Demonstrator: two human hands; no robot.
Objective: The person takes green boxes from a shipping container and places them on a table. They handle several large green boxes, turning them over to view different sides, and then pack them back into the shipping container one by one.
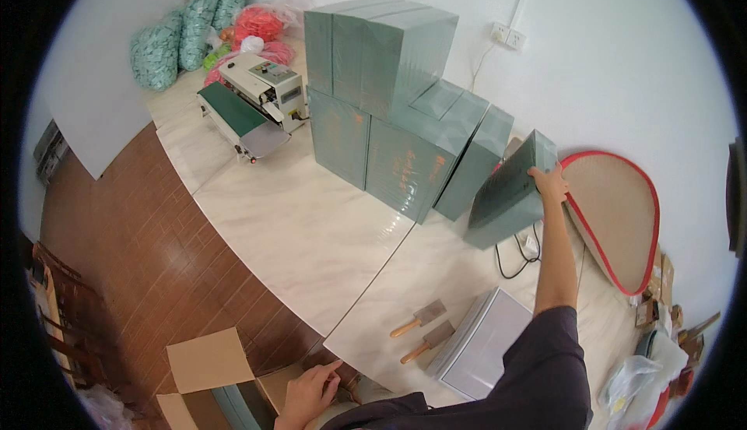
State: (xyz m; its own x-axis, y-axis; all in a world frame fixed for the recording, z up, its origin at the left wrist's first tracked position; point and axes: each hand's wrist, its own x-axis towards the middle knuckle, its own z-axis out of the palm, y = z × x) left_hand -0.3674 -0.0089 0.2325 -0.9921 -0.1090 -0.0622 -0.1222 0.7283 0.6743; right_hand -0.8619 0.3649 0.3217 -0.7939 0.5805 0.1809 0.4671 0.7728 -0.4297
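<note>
Grey-green, film-wrapped rectangular box tilts beside similar boxes at the pale marbled bench, top end clamped in the right hand, likely for control, the loosely curled left hand seemingly empty.

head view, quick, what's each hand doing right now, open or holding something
Left hand: loosely open, no object visible in it, beside the open cardboard box.
Right hand: closed on the top of a grey-green box.
</note>
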